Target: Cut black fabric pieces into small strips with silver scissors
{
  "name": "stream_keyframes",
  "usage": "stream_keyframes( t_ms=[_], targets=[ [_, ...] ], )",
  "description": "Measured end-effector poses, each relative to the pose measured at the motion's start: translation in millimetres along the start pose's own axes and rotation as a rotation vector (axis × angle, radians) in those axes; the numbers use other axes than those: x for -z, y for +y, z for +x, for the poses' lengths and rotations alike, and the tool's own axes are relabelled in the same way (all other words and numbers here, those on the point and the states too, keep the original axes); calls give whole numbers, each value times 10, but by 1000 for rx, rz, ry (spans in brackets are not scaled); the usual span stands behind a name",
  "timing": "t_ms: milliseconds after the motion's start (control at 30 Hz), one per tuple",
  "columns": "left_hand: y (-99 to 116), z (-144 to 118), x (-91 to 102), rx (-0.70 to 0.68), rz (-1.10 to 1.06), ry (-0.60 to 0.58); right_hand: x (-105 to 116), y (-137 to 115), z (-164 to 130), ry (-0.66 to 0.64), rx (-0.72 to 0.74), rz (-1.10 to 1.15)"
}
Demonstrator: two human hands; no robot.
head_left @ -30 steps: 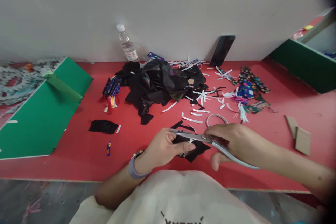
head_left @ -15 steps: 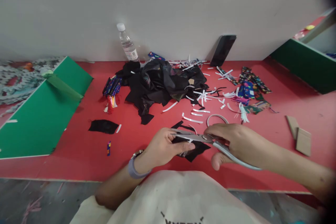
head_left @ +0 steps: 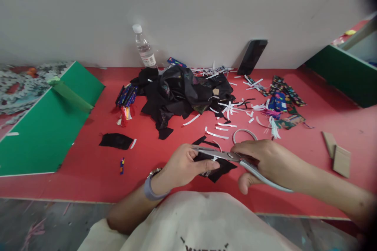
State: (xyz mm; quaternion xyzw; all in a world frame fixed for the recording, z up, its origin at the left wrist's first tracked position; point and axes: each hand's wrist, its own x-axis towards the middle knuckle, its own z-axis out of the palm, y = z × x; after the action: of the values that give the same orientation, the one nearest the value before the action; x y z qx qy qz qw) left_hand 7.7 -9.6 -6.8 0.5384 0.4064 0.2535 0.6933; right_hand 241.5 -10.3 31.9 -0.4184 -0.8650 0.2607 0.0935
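Black cloth (head_left: 224, 168) near front edge of desk (head_left: 88, 157); left hand (head_left: 186, 166): fingers clamped on it; right hand (head_left: 265, 160): fingers gripping scissors (head_left: 231, 156).

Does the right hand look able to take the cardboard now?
Probably not: the right hand holds the scissors, though nothing seems to stand between it and the cardboard.

Left hand (head_left: 183, 166) partly hides black cloth (head_left: 221, 169); shirt lettering (head_left: 205, 248) cropped.
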Motion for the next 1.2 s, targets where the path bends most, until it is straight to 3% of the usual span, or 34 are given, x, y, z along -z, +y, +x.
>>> stream_keyframes(
  t_ms=[1200],
  targets=[
    [-12,3,-13,20,-58,-62,18,-18,1,-22,1,-18]
  ],
)
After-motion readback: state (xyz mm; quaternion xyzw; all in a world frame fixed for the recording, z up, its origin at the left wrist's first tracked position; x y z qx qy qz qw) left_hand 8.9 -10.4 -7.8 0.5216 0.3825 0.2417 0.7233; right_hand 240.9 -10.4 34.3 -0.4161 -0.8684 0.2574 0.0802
